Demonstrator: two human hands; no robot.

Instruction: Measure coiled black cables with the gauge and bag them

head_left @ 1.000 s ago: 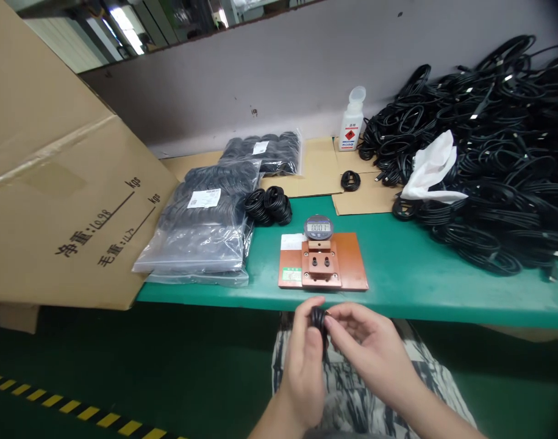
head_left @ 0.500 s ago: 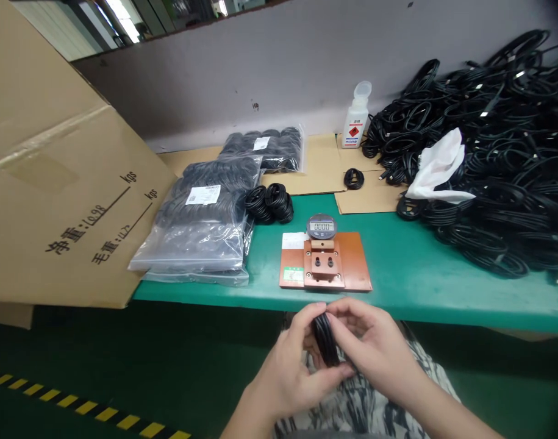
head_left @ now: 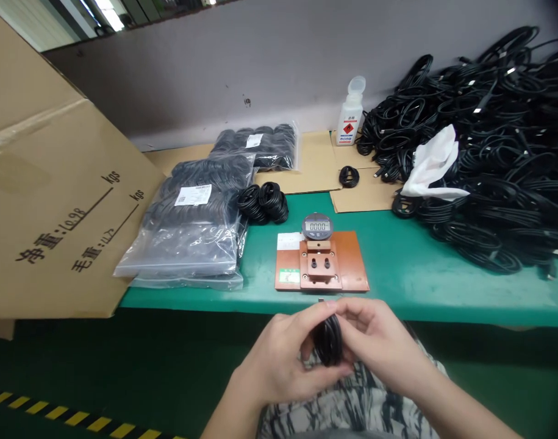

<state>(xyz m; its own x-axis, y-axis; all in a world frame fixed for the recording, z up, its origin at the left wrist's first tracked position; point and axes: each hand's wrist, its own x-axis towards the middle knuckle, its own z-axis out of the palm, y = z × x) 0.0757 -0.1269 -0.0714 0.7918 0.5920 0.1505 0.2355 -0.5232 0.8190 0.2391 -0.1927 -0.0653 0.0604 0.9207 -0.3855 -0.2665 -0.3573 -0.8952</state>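
A coiled black cable [head_left: 329, 342] is held between both hands, in front of the table edge and above the lap. My left hand [head_left: 290, 353] grips it from the left, thumb below and fingers on top. From the right, my right hand [head_left: 374, 341] closes on the same coil with thumb and fingers. A small metal end pokes up above the left fingertips. Just beyond the hands, a digital gauge [head_left: 318, 227] reading 0.000 stands on a brown base plate [head_left: 355, 262]. Some fingers are hidden behind the coil.
Bagged cable coils [head_left: 205, 213] and two loose coils [head_left: 263, 203] lie left of the gauge, near a large cardboard box [head_left: 72, 201]. A white bottle [head_left: 350, 113], a single coil [head_left: 349, 177], a white cloth [head_left: 432, 164] and a cable heap [head_left: 480, 231] are at the right.
The coil has turned so more of its side face shows, and a metal end now sticks up above the fingers. Both hands remain on it. The view has shifted slightly.
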